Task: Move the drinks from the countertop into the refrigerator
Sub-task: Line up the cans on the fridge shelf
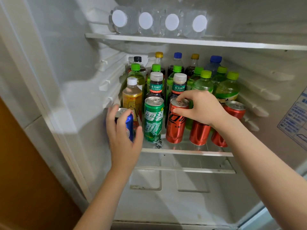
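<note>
I look into an open refrigerator. My left hand (123, 138) grips a blue can (128, 123) at the left end of the middle glass shelf (186, 151). My right hand (199, 108) pinches the rim of a red cola can (176, 125) standing near the shelf's front. Between the two cans stands a green Sprite can (152, 120). Two more red cans (200, 133) (235, 110) stand to the right, partly hidden by my right forearm. Behind them are several bottles with green, yellow, blue and white caps.
Several water bottles (159, 22) lie on their sides on the top shelf (182, 41). Below the middle shelf is a lower shelf (186, 170) and the bare fridge floor. The fridge's left wall (69, 80) is close to the blue can. A sticker (295, 120) is on the right wall.
</note>
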